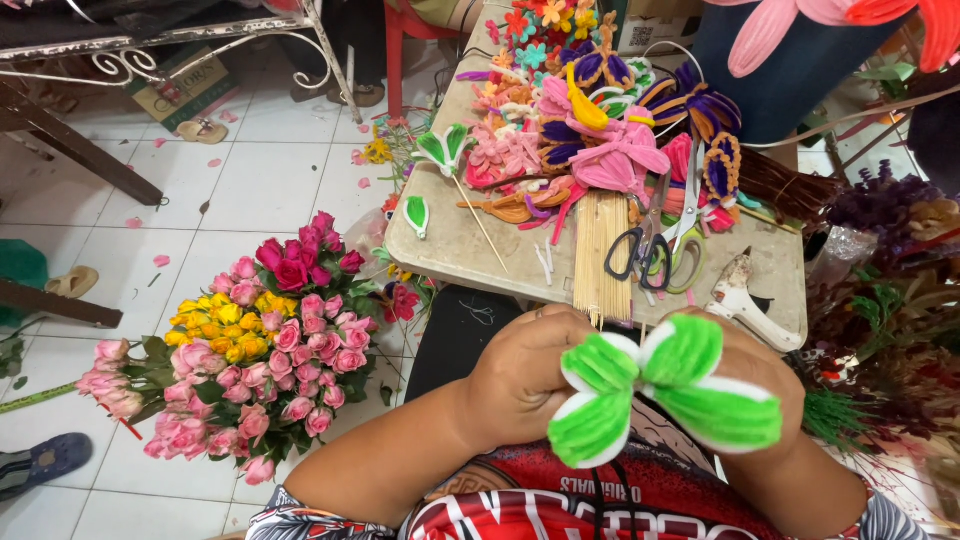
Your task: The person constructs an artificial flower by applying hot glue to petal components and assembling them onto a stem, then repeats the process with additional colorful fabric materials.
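Observation:
Both hands hold up a green and white fuzzy-wire butterfly [655,390] close to my chest. My left hand [520,375] pinches its left pair of wings. My right hand [755,365] sits behind the right wings, mostly hidden by them. In front of the hands stands a small beige table [455,245] piled with fuzzy-wire flowers [590,130] in pink, purple, orange and yellow. A bundle of thin wooden sticks [602,255] lies at the table's near edge.
Black-handled scissors [640,255] and green-handled scissors [685,250] lie on the table beside a white glue gun [740,295]. A bouquet of pink, red and yellow roses [260,340] lies on the white tiled floor at left. Dark dried plants [890,320] crowd the right.

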